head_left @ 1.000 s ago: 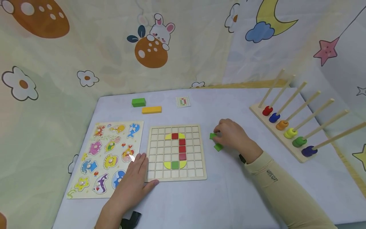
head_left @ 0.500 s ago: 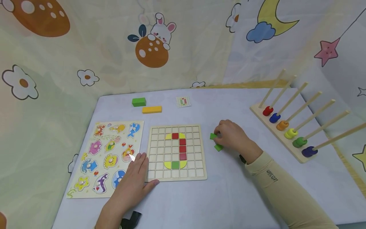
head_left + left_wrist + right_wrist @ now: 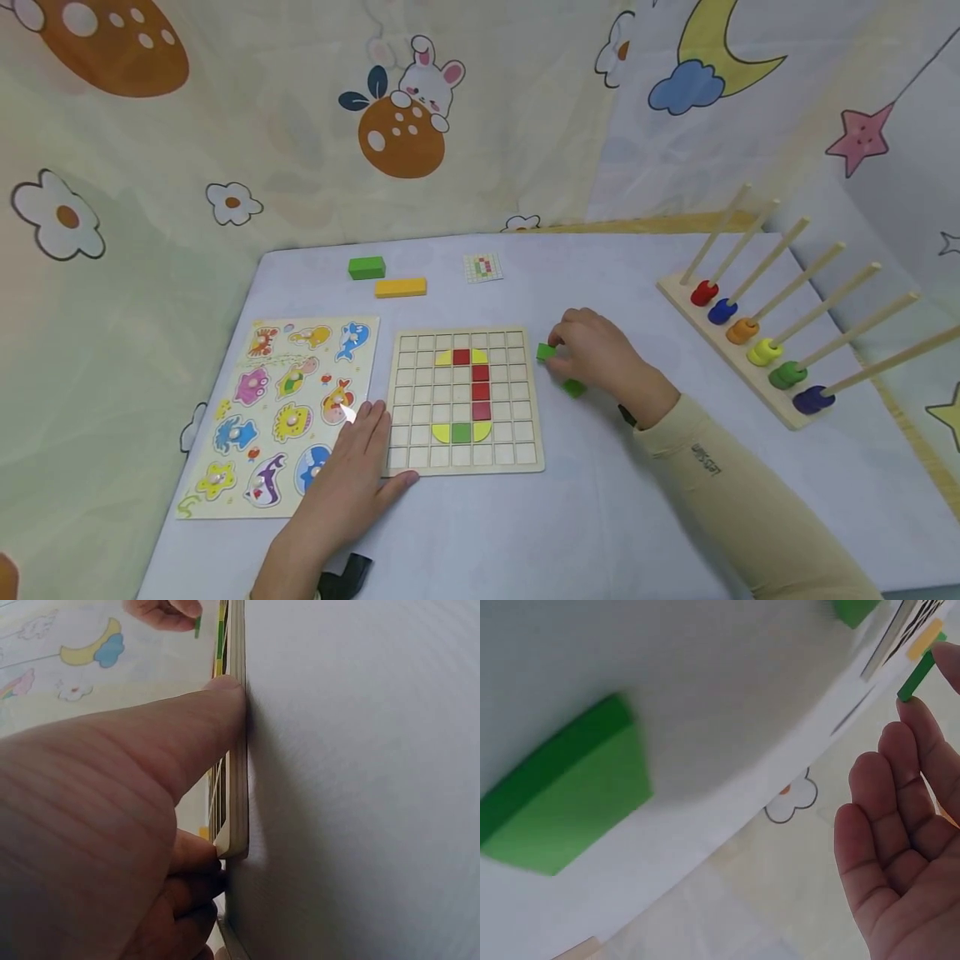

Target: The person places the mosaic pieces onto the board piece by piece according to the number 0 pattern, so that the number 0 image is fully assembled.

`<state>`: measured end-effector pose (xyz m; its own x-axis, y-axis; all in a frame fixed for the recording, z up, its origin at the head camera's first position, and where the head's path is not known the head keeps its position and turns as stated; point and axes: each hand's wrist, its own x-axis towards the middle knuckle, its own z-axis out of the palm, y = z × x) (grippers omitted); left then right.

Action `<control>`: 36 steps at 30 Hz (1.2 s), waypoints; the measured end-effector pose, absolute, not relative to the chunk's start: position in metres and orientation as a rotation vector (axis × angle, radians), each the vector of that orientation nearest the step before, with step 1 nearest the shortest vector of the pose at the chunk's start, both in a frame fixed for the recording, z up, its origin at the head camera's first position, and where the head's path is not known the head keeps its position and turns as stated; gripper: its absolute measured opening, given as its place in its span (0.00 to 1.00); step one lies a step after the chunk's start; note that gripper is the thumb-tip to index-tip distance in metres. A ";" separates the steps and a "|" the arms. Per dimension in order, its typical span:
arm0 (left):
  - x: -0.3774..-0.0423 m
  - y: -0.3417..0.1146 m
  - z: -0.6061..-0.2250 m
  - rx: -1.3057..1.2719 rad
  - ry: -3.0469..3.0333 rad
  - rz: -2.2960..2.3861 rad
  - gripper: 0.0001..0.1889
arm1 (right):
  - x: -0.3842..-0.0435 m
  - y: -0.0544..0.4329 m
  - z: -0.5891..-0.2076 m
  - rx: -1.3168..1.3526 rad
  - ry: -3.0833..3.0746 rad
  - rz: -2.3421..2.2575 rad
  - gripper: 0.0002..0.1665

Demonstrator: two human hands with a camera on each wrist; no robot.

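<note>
My right hand [image 3: 596, 354] pinches a green square tile [image 3: 545, 352] between thumb and index finger, just right of the wooden grid board [image 3: 510, 400]. In the right wrist view that tile [image 3: 917, 677] appears edge-on at the fingertips, the other fingers loosely bent. Another green tile [image 3: 574, 388] lies on the table under the hand. On the board are a column of red tiles [image 3: 480, 391], yellow rounded corner pieces [image 3: 441, 432] and a green tile [image 3: 461, 432]. My left hand [image 3: 345, 475] rests at the board's lower left corner, fingers straight along its side, thumb [image 3: 202, 712] on the front edge.
Left of the board lies a sea-animal puzzle [image 3: 251, 433], partly under my left hand. Behind are a green block [image 3: 367, 267], a yellow block [image 3: 401, 288] and a small pattern card [image 3: 483, 267]. A peg rack [image 3: 723, 346] with coloured beads stands at the right.
My right hand has moved slightly left toward the board with the green tile, leaving the other green tile behind on the table. The left hand has stayed in place.
</note>
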<state>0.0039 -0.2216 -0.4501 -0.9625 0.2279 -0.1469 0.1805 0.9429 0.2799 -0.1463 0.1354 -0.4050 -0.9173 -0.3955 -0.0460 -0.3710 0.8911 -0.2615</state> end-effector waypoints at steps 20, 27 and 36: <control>0.005 -0.223 -0.456 0.332 2.943 0.407 0.53 | -0.151 0.059 -0.403 -0.779 2.869 -0.328 0.12; 0.003 -0.223 -0.457 0.350 2.940 0.393 0.53 | -0.147 0.031 -0.400 -0.844 2.839 -0.299 0.12; 0.005 -0.223 -0.454 0.350 2.949 0.405 0.53 | -0.146 0.005 -0.403 -0.958 2.823 -0.290 0.06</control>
<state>0.0052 -0.2234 -0.4538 -0.9625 0.2481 -0.1101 0.2092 0.9365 0.2814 -0.1455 0.0051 -0.4025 -0.7860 -0.6135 -0.0760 -0.5853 0.7781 -0.2281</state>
